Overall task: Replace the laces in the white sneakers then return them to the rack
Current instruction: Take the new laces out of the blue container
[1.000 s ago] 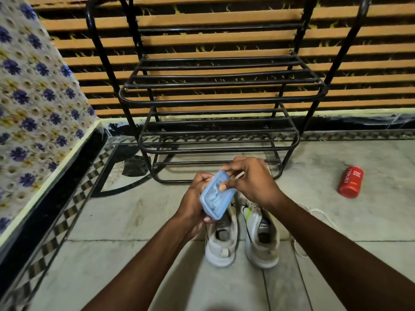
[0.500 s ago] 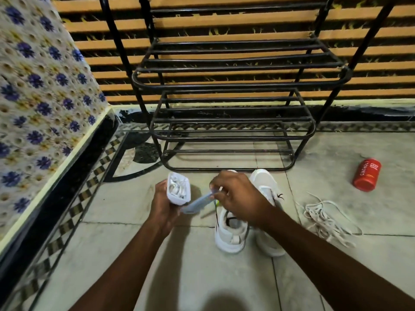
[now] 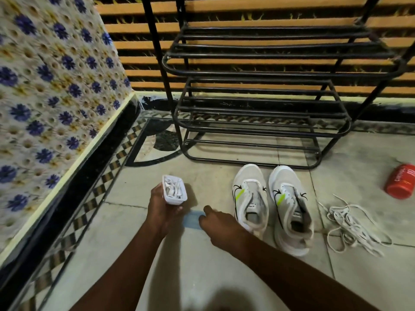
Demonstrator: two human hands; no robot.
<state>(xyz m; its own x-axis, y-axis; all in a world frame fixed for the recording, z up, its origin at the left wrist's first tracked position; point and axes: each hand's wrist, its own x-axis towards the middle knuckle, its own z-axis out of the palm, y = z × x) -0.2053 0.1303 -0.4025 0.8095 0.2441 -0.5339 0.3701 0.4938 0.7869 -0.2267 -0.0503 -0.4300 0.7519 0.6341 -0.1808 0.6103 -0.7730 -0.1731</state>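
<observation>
— Step?
— Fetching the new laces (image 3: 172,190). My left grip (image 3: 163,213) holds the open tub (image 3: 177,201), mid-frame; my right grip (image 3: 216,224) touches the lid (image 3: 191,219) on the floor (image 3: 125,223). Whether it's pinching, I can't tell.
— Next?
— Probably pull a lace for the sneakers (image 3: 250,198), centre-right.

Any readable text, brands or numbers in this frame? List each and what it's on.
"CINTHOL": white letters on the red can lying on the floor; blurred, last letters uncertain.
white sneakers: small insole print, too blurred to read.
Nothing else legible.
</observation>
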